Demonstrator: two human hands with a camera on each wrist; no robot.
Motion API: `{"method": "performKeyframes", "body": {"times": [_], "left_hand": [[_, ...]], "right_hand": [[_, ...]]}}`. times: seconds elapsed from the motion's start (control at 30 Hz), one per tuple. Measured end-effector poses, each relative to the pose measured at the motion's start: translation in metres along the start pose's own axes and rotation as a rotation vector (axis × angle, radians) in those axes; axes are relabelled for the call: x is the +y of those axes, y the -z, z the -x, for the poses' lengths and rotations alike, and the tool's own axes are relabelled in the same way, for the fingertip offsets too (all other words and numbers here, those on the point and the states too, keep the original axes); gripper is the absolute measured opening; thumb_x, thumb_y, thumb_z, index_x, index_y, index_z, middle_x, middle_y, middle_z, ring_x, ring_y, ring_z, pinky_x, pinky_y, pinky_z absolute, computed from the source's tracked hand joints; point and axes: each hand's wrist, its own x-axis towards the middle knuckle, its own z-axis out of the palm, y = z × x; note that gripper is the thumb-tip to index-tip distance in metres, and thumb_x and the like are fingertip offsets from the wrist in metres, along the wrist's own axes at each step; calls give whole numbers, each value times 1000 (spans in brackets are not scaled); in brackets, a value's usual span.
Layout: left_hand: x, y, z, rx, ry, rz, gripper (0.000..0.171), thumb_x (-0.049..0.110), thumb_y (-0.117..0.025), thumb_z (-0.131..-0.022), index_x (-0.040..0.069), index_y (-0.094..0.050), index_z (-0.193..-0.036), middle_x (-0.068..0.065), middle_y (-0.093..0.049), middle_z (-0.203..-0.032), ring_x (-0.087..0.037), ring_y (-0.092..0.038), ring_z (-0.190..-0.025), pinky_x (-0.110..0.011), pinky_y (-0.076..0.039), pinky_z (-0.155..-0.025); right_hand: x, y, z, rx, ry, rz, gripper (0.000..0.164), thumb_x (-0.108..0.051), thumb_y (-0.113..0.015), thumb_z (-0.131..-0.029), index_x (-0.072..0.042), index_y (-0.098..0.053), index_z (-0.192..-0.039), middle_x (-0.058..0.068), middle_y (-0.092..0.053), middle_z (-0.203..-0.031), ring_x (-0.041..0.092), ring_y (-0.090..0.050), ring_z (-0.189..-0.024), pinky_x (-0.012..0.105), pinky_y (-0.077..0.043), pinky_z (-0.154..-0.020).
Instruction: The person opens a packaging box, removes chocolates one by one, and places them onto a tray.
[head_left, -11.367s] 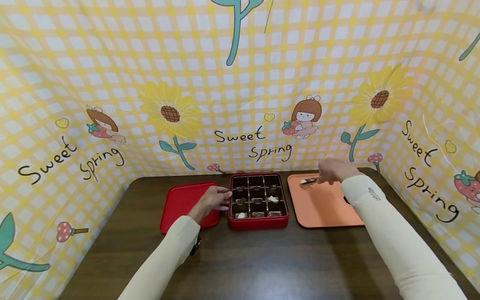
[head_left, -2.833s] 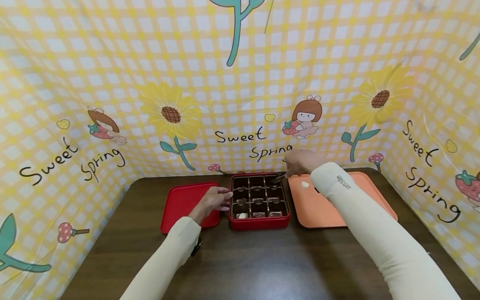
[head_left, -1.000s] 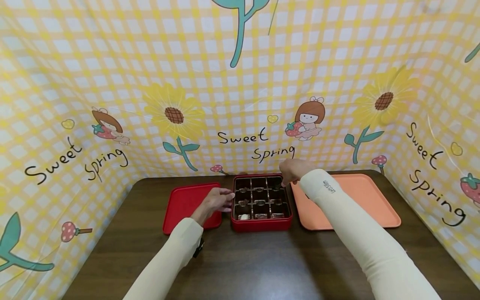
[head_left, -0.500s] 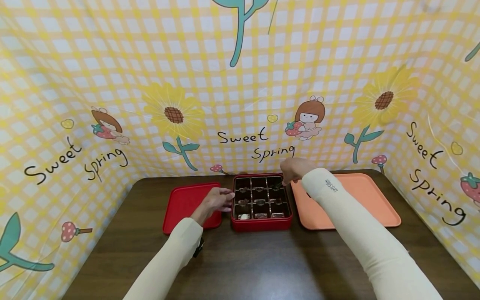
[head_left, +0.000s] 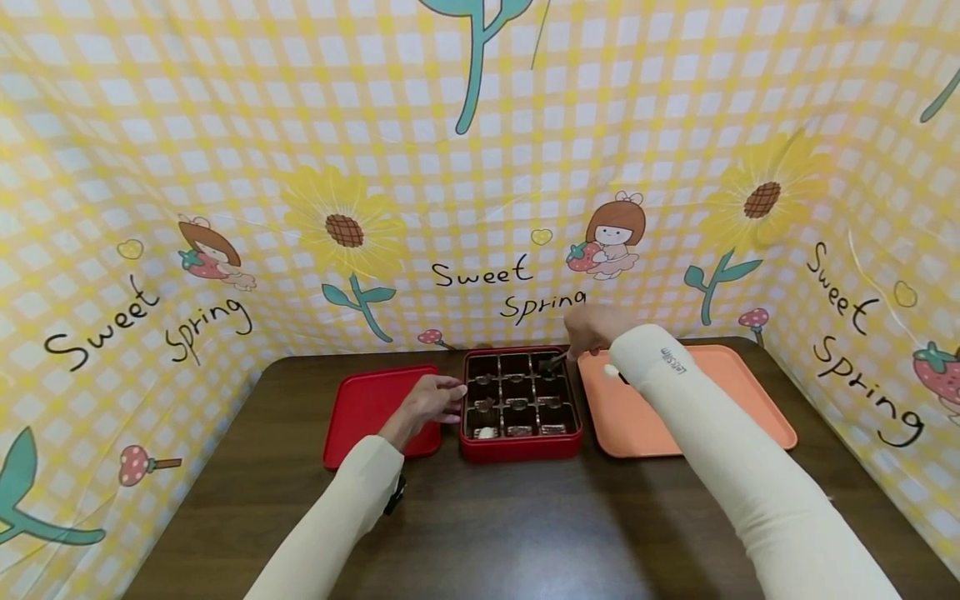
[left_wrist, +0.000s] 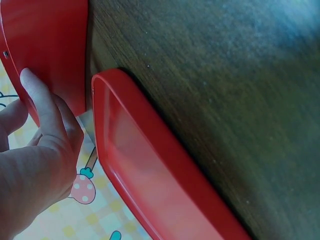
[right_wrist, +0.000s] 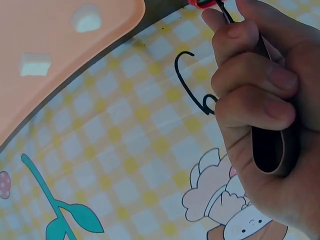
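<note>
My right hand (head_left: 596, 327) grips dark metal tongs (right_wrist: 290, 155), its fingers curled round them and their bent end showing below in the right wrist view. From the hand, the tongs slant down into the back right compartment of a red box (head_left: 521, 450); what lies between their tips is hidden. Dark dividers split the box into compartments, and the front left one holds a small white piece (head_left: 486, 432). Beside the box's left wall, my left hand (head_left: 431, 400) rests with fingers extended, fingertips right at its side. A fingertip overlaps that red wall in the left wrist view.
Left of the box lies a red lid (head_left: 367, 404), under my left forearm. On the right, an orange tray (head_left: 757, 408) holds a rounded white piece (right_wrist: 86, 18) and a blocky white piece (right_wrist: 35, 64). A patterned cloth (head_left: 480, 208) hangs close behind the brown table (head_left: 487, 525).
Over eleven seconds, my right hand moved the tongs from the tray to the box, and a white piece left its right-hand compartment. In the last half second, the right hand rose slightly. Left hand stayed.
</note>
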Motion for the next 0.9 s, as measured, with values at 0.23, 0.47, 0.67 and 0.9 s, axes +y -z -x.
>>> {"method": "performKeyframes", "body": {"times": [0.23, 0.47, 0.67, 0.9], "left_hand": [[0, 0, -1, -1, 2, 2, 36, 13, -58, -90, -1, -52, -123, -16, -58, -101, -23, -59, -81, -41, -54, -72], [0, 0, 1, 6, 1, -9, 36, 13, -58, -90, 0, -52, -123, -15, -58, -101, -23, -59, -81, -38, -55, -68], [0, 0, 3, 7, -2, -4, 36, 13, -58, -90, -1, -52, -124, -15, -59, -99, -23, -60, -81, -37, -55, -67], [0, 1, 3, 2, -7, -11, 36, 13, -57, -91, 0, -52, -124, -16, -59, -100, -23, -60, -82, -41, -54, -72]], "right_hand": [[5, 10, 6, -11, 25, -30, 38, -25, -62, -86, -15, -50, -52, -2, -39, -47, 11, -29, -40, 23, -26, -40], [13, 16, 10, -15, 29, -63, 43, -27, -62, -87, -15, -46, -49, 1, -46, -49, 11, -31, -38, 23, -31, -41], [21, 19, 13, -2, 31, -93, 44, -27, -63, -86, -15, -44, -49, 0, -42, -46, 11, -30, -38, 23, -26, -39], [39, 22, 17, -4, -4, -128, 45, -29, -63, -87, -17, -41, -48, -1, -37, -44, 10, -25, -37, 23, -21, -37]]}}
